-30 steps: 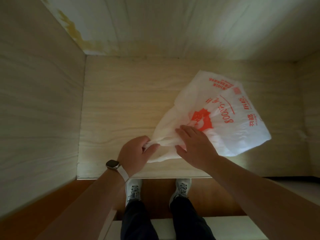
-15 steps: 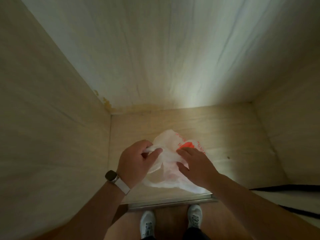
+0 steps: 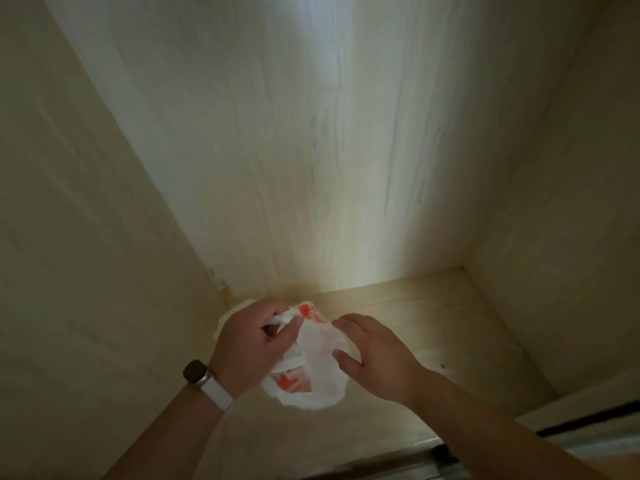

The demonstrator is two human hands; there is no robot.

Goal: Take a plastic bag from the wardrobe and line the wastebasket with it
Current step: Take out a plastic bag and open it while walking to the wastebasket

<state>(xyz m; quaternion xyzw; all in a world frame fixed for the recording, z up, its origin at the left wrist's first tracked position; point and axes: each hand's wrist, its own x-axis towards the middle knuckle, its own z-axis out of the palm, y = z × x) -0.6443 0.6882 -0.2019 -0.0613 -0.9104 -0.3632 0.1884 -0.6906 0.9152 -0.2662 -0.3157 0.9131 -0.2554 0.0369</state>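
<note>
A white plastic bag [image 3: 317,372] with red-orange print hangs crumpled between my two hands, just above the light wooden floor of the wardrobe [image 3: 415,306]. My left hand [image 3: 249,344], with a watch on its wrist, pinches a twisted handle of the bag between thumb and fingers. My right hand [image 3: 374,355] grips the bag's right side with thumb and fingers curled on the plastic. The wastebasket is out of view.
The wardrobe's back panel [image 3: 311,150] and side walls [image 3: 69,237] rise around the hands. A yellowish stain [image 3: 225,289] marks the back left corner. The door track [image 3: 433,455] runs along the front edge at the bottom.
The bag lay spread out to the right a second ago; it is now gathered into a small bunch between my hands. The view has tilted up, so my shoes have dropped out of view.
</note>
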